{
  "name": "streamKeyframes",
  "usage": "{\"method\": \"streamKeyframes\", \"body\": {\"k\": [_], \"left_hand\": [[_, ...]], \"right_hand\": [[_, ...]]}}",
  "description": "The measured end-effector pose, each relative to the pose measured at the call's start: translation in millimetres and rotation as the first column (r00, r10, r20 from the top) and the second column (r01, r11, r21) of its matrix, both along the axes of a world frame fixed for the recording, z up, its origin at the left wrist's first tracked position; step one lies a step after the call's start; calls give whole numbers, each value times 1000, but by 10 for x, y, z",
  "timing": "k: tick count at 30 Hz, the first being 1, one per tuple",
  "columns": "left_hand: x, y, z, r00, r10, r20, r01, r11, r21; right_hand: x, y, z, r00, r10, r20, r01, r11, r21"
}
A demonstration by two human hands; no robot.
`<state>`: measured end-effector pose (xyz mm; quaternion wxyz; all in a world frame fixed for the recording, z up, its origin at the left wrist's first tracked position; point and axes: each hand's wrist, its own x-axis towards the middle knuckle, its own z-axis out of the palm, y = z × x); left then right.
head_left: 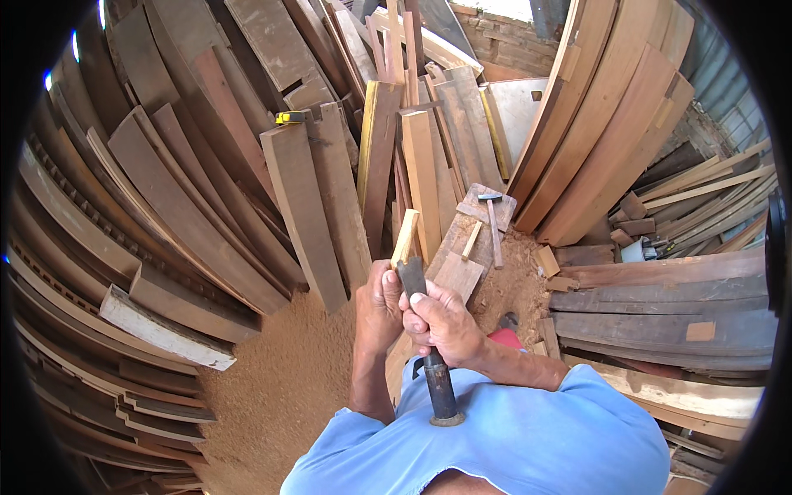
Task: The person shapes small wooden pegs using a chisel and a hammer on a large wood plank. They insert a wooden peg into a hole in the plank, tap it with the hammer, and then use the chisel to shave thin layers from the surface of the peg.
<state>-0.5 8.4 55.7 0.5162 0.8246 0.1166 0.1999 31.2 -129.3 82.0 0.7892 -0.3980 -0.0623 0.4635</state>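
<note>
My right hand (444,322) is wrapped round a large chisel (440,388) with a dark handle, its butt end resting against my blue shirt. The chisel's flat grey blade points away from me and lies along a short pale wooden stick (405,236). My left hand (380,302) is closed on that stick, which stands up above the fingers. Both hands are close together in front of my chest, and the fingers hide where blade and wood meet. Beyond my right hand, a hammer (495,227) and another small pale stick (471,240) lie on a wooden board (452,279).
Sawdust (276,371) covers the floor. Many planks (198,202) lean and stack on the left, with tall reddish boards (606,124) at the far right. A yellow tape measure (289,117) sits on a leaning plank's top end. Stacked timbers (660,305) lie on the right.
</note>
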Motion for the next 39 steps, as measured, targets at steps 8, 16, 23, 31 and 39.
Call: {"method": "streamKeyframes", "body": {"k": [8,16,23,31,39], "left_hand": [[-50,-82,-103,999,14,32,-14,1000,5],[-748,-379,-912,952,-203,-228,167,971,-169],[84,-79,-398,982,-79,173,176,726,-665],[251,176,-51,980,-139,141,156,981,-119],[-421,2,-647,981,-175,-81,116,871,-477]], "right_hand": [[-47,-64,55,998,-60,30,60,998,-9],[-28,-525,485,893,-305,332,233,943,238],[234,-150,23,976,-217,27,212,969,128],[131,73,75,995,29,-92,-21,996,88],[114,-269,189,968,-217,123,211,976,57]]}}
